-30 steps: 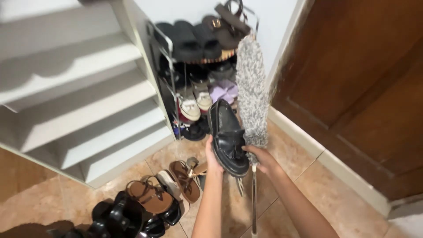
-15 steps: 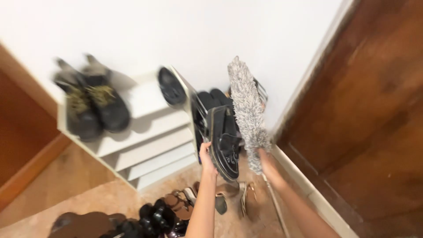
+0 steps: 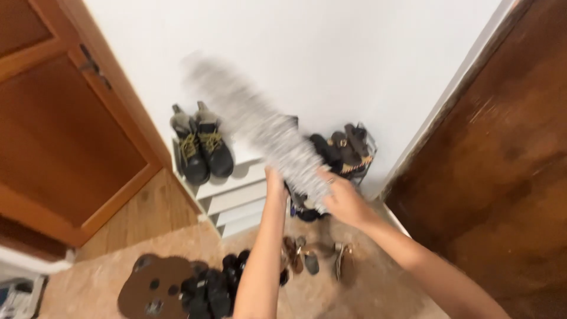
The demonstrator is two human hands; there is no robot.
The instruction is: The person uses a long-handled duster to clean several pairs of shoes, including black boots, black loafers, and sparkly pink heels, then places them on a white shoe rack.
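Leftward, black boots [image 3: 201, 150] stand on the white shelf [image 3: 236, 189]. The left hand [image 3: 274, 180] grips a black shoe [image 3: 304, 210], largely hidden behind the duster [image 3: 260, 127] clenched in the right hand [image 3: 342, 201]. Risk: a sweeping duster could knock the half-seen shoe loose.

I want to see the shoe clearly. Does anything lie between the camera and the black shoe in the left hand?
Yes. The fluffy grey duster, blurred and held by the right hand, lies across the black shoe that the left hand holds up, so most of it is hidden.
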